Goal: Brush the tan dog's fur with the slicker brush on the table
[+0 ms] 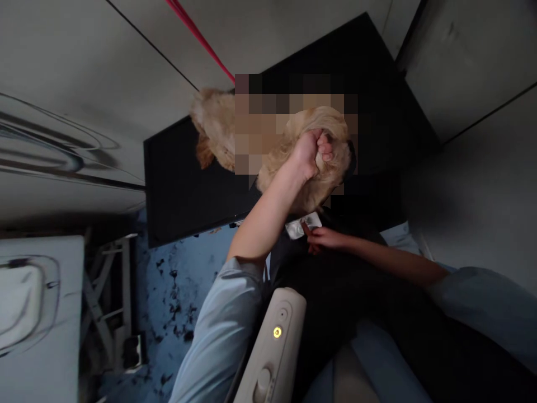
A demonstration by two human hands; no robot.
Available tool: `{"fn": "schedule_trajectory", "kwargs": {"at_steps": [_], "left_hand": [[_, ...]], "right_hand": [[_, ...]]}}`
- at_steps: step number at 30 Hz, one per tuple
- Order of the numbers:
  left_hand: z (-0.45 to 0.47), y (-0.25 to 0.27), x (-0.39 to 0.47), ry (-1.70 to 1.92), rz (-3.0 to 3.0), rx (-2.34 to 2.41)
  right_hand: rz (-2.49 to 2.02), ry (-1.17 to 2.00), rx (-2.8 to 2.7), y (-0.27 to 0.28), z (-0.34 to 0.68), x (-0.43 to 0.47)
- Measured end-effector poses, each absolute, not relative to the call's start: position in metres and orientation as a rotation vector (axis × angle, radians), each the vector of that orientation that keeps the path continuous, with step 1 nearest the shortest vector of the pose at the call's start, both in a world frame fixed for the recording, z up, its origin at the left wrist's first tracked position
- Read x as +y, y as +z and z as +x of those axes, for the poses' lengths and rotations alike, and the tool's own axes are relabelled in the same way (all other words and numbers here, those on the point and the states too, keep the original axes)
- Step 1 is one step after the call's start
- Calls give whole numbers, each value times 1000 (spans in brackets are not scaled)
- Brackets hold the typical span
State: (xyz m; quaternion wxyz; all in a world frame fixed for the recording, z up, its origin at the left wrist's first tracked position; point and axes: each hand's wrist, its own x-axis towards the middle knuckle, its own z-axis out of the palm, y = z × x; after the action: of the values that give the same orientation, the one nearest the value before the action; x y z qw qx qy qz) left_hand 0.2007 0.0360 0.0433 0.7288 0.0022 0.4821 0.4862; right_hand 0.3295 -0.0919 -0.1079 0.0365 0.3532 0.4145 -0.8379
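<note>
A fluffy tan dog [218,131] stands on a black table [180,190]. My left hand [312,151] is closed around a tuft of the dog's fur near its head. My right hand [325,238] is lower, close to my dark apron, with its fingers pinching a small white packet [298,226]. Both forearms come out of light blue sleeves. Part of the dog is blurred out.
A red leash [197,36] runs up from the dog to the top edge. A beige device [274,347] with a lit yellow dot sits just below me. The blue floor [176,291] carries dark hair clippings. A white unit [37,313] stands at the left.
</note>
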Motion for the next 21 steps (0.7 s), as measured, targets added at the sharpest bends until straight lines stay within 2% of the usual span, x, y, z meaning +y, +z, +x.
{"fn": "schedule_trajectory", "kwargs": {"at_steps": [5, 9, 12, 16, 21], "left_hand": [[199, 42, 31, 1094, -94, 1043], [196, 41, 28, 1106, -111, 1045], [195, 40, 27, 1094, -65, 1010], [194, 38, 26, 1076, -88, 1013], [190, 31, 25, 1050, -88, 1018]], "right_hand": [[1271, -2742, 1397, -117, 326, -95], [971, -2606, 1407, -120, 324, -95], [1174, -2724, 1545, -124, 325, -94], [1158, -2585, 1590, -130, 325, -94], [1383, -2687, 1641, -132, 325, -94]]}}
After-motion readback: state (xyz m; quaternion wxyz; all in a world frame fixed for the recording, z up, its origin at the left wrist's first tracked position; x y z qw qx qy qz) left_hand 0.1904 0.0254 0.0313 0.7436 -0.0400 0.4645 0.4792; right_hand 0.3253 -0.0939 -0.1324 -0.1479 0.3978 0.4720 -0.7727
